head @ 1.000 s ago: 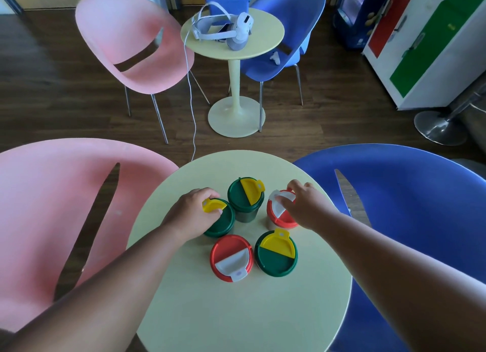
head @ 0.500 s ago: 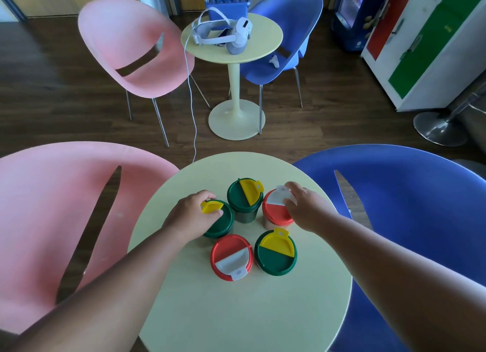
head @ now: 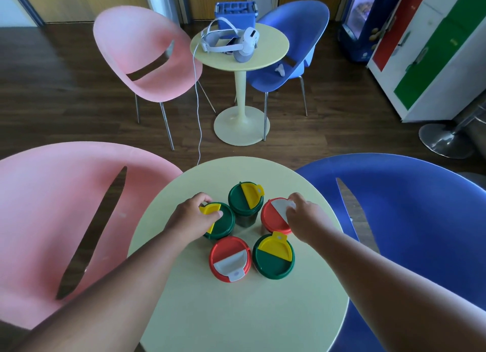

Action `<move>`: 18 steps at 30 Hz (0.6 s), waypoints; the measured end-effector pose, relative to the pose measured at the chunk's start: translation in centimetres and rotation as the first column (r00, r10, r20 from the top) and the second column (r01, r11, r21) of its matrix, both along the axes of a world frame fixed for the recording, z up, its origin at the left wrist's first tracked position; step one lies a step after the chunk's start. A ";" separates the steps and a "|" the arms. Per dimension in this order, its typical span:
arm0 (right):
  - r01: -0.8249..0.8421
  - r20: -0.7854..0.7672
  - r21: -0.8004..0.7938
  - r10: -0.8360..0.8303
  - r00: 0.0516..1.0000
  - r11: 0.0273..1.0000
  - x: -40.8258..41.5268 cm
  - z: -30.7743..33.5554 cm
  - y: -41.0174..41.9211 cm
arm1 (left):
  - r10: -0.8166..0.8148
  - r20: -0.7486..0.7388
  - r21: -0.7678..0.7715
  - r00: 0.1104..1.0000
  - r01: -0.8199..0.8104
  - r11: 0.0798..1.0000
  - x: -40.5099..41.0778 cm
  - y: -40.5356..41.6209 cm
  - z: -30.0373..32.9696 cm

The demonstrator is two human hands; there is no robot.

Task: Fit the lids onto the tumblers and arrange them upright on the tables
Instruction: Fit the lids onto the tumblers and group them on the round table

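1. Five lidded tumblers are clustered upright at the middle of the near round table [head: 200, 312], well clear of its rim.
2. The left green tumbler [head: 223, 221] is gripped at its lid by the left hand [head: 192, 220].
3. The right red tumbler [head: 274, 219] is clasped by the right hand [head: 305, 217].
4. Bare tabletop is left nearest the person.

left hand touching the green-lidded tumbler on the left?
Touching. Head view: left hand lies over the left green-lidded tumbler, fingers resting on its yellow flap.
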State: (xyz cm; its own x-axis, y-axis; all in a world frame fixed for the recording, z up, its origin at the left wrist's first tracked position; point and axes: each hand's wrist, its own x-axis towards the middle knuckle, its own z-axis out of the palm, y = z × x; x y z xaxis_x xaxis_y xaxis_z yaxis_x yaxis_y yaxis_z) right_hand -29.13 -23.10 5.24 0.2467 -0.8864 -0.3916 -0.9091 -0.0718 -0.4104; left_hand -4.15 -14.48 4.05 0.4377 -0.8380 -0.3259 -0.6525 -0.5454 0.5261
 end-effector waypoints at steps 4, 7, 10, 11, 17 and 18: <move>-0.018 0.019 0.009 0.017 1.000 1.000 -0.1 -0.1 -0.2 | 0.024 -0.014 0.002 1.000 -0.024 1.000 -0.1 0.0 0.0; -0.063 -0.001 0.018 0.063 0.998 0.998 -0.5 0.1 -0.4 | 0.008 0.023 0.025 1.000 -0.009 1.000 -0.2 -0.1 0.1; -0.067 0.004 0.002 0.067 0.998 0.998 -0.5 0.4 -1.2 | -0.028 0.067 -0.033 0.997 0.031 0.999 -0.6 -0.8 0.5; -0.067 0.012 -0.009 0.067 0.998 0.998 -0.3 0.6 -1.6 | -0.058 0.060 -0.067 0.997 0.062 0.996 -0.9 -1.1 0.7; -0.114 0.001 -0.019 0.114 0.994 0.993 1.4 1.1 -2.7 | -0.515 0.124 -0.082 0.848 0.526 0.846 -2.2 -5.4 2.2; -0.111 -0.012 -0.001 0.111 0.994 0.994 1.7 1.1 -2.8 | -0.583 0.128 -0.038 0.802 0.592 0.805 -2.2 -6.4 2.4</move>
State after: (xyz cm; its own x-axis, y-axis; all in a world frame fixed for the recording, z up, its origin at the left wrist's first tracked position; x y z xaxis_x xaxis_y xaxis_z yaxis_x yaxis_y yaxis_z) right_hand -27.45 -25.90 6.32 0.3391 -0.8543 -0.3940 -0.9004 -0.1733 -0.3990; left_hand -6.34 -20.88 6.44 -0.1184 -0.9647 -0.2353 -0.8885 -0.0029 0.4588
